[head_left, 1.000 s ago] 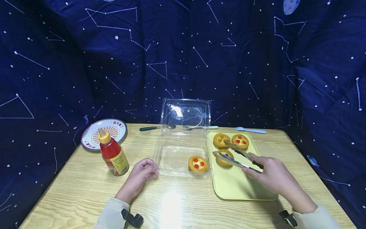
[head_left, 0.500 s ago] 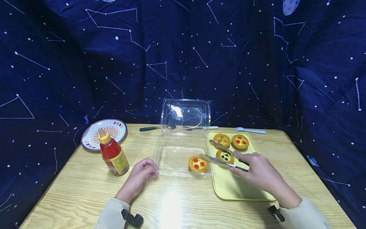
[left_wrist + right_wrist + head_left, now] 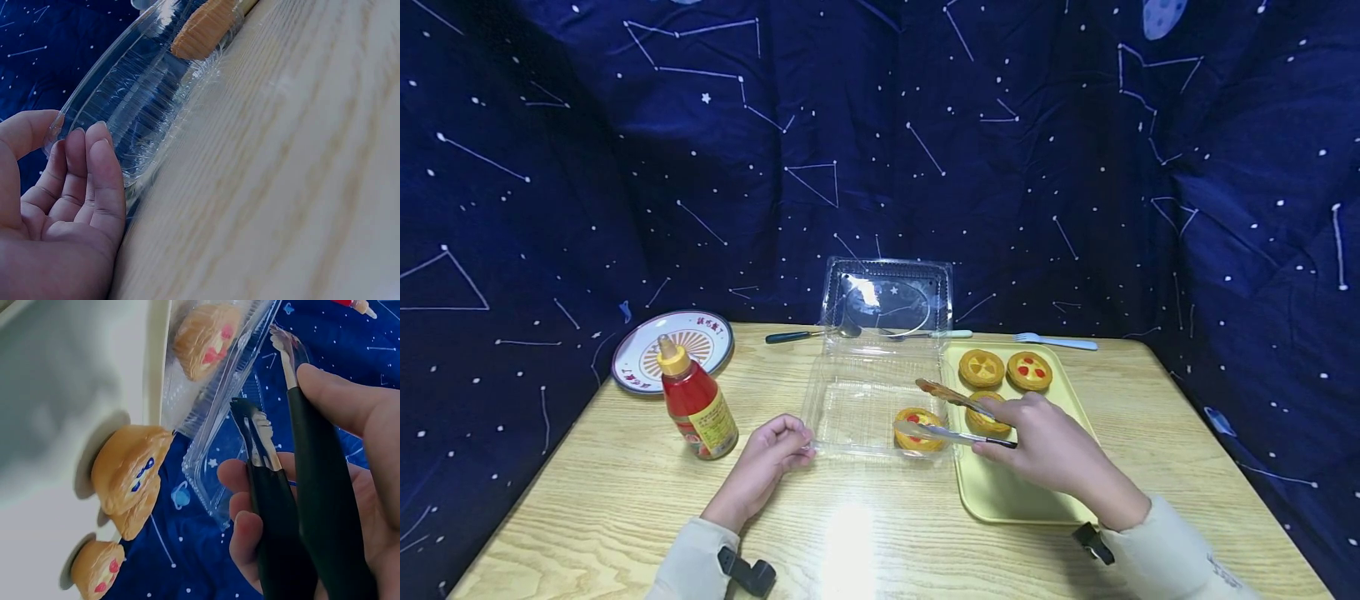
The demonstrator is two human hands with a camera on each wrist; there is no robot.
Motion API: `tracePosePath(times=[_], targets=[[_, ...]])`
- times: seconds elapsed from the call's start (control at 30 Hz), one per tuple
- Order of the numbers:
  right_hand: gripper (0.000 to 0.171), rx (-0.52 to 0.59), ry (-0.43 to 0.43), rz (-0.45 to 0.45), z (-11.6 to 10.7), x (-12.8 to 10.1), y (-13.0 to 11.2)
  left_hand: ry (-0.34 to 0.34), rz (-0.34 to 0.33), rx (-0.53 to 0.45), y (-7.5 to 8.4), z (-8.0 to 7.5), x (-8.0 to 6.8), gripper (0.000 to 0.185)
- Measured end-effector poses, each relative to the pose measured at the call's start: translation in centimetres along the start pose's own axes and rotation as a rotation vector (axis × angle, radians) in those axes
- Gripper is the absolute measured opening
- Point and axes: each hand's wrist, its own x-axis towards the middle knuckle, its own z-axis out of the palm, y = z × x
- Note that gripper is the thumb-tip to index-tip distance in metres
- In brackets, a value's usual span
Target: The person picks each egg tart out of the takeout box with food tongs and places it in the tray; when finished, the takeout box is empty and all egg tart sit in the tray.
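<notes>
My left hand pinches the near left corner of a clear hinged plastic container, its lid raised behind it. Thumb and fingertips meet at the rim in the left wrist view. One egg tart with red dots sits in the container's near right corner. In my right hand is a pair of tongs, held by the dark handles. The tongs' arms are spread with nothing between them, over the container's right side; one overlaps the tart in the head view. Three egg tarts remain on the yellow tray, including a blue-dotted one partly behind the hand.
A red sauce bottle stands left of the left hand, before a patterned plate. Along the back edge lie a dark-handled spoon, a pale-handled knife and a blue fork. A dark starry cloth hangs behind.
My right hand has moved the tongs left, from above the tray's tarts to over the container's right side. The left hand has stayed at the container's corner.
</notes>
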Motion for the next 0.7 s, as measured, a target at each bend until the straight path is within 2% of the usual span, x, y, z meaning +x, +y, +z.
tracePosePath(times=[0.17, 0.33, 0.43, 0.7], targets=[[0.051, -0.056, -0.042, -0.01, 0.4, 0.5, -0.6, -0.003, -0.007, -0.002, 0.1, 0.0, 0.0, 0.008], [0.051, -0.105, -0.075, -0.019, 0.8, 1.0, -1.2, 0.001, -0.011, -0.004, 0.1, 0.0, 0.0, 0.001], [0.052, -0.128, -0.094, -0.022, 1.1, 1.4, -1.4, 0.011, -0.016, -0.007, 0.0, 0.0, 0.0, 0.004], [0.049, -0.099, -0.114, -0.023, 1.5, 2.2, -1.7, 0.014, -0.011, -0.015, -0.1, -0.1, 0.1, 0.003]])
